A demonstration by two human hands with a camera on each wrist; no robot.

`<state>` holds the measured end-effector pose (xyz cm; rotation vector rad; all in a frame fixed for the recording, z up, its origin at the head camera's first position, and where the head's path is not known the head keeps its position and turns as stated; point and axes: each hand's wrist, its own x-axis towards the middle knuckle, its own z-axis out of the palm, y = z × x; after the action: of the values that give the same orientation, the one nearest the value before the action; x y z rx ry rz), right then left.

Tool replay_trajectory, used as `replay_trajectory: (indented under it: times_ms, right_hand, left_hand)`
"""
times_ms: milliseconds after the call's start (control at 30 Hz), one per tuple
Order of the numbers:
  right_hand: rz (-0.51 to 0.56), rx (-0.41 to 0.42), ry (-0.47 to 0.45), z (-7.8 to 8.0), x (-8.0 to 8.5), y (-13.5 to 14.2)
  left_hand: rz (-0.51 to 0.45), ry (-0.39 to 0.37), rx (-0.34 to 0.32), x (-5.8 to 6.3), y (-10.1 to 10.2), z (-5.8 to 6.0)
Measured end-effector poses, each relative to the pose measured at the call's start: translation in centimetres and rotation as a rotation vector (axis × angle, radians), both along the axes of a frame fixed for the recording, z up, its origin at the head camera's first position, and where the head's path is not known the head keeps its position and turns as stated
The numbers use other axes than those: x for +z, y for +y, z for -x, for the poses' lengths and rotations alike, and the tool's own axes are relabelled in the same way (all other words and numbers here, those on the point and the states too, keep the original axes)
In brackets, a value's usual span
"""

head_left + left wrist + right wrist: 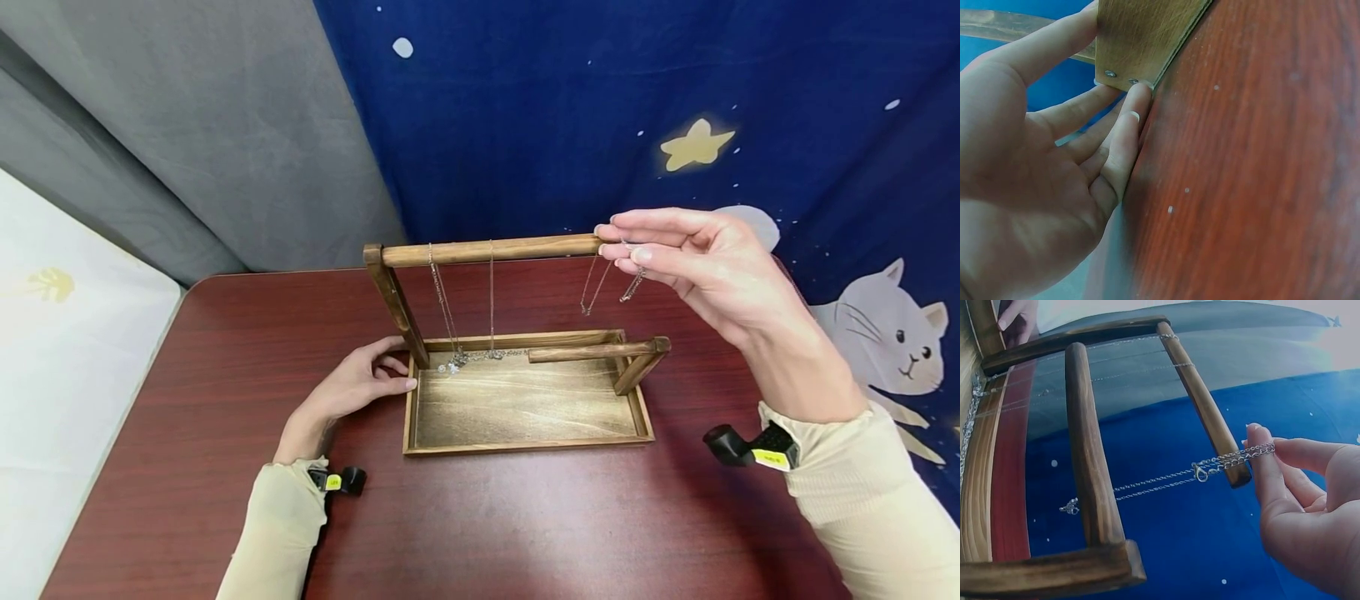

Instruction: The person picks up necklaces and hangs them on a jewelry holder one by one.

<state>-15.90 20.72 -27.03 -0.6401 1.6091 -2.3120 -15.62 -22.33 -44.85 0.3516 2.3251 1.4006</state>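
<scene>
A wooden jewelry stand (502,250) has a long upper bar, a shorter lower bar and a tray base (525,444). My left hand (365,379) holds the tray's left end, thumb at the side wall and fingers by the post; the left wrist view shows its fingers (1124,140) at the screwed end panel (1141,44). My right hand (712,267) pinches a silver chain necklace (1235,460) between thumb and fingers at the upper bar's free right end. Its lobster clasp (1200,473) dangles beside the bar, and a small pendant (1070,506) hangs lower.
Other chain necklaces (442,292) hang on the upper bar's left part, their pendants (452,364) low over the tray. The short lower bar (585,352) juts leftward from the right post. A reddish wooden table (480,533) lies beneath, with a blue curtain (525,125) behind.
</scene>
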Motion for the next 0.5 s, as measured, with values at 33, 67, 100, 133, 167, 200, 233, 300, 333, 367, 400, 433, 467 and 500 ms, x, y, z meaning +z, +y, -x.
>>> replay_trajectory:
  times_ms: [33,67,100,133,167,200,233,300,333,367,400,433,467,500]
  right_hand:
    - [0.005,0.004,-0.002,0.0,0.0,-0.1]
    - [0.007,0.006,-0.004,0.1,0.0,-0.3]
    - [0.007,0.007,-0.006,0.1,0.0,-0.5]
    - [0.004,0.009,-0.006,0.1,0.0,-0.6]
    - [-0.001,0.009,-0.011,0.1,0.0,-0.8]
    - [-0.006,0.006,-0.016,0.1,0.0,-0.9]
    - [-0.012,0.001,-0.021,0.1,0.1,-1.0]
    - [-0.022,-0.004,-0.027,0.1,0.1,-1.3]
    - [-0.024,-0.006,-0.029,0.1,0.1,-1.5]
    - [-0.025,-0.008,-0.031,0.1,0.1,-1.6]
    - [-0.024,-0.008,-0.03,0.0,0.1,-1.7]
    - [-0.022,-0.007,-0.03,0.0,0.1,-1.9]
    - [-0.02,-0.001,-0.033,-0.1,0.1,-2.0]
    - [-0.021,0.005,-0.034,-0.2,0.1,-2.1]
  left_hand:
    - [-0.002,0.0,-0.001,0.0,0.0,0.0]
    - [-0.006,-0.002,-0.001,-0.1,0.0,0.1]
    - [-0.007,-0.003,-0.001,-0.1,0.0,0.1]
    - [-0.011,-0.005,-0.002,-0.1,0.0,0.1]
    - [-0.011,-0.005,-0.002,-0.1,0.0,0.1]
    - [-0.011,-0.006,-0.001,-0.1,0.0,0.1]
    - [-0.011,-0.006,0.0,-0.1,0.0,0.1]
    - [-0.008,-0.006,0.002,0.0,0.0,0.1]
    - [-0.008,-0.007,0.002,0.0,0.0,0.1]
    - [-0.005,-0.008,0.003,-0.1,0.0,0.2]
    - [-0.004,-0.01,0.005,0.0,0.0,0.2]
    - [-0.003,-0.012,0.005,0.0,0.0,0.1]
    - [-0.002,-0.014,0.004,0.0,0.0,0.1]
    - [-0.005,-0.015,0.003,0.0,0.1,0.1]
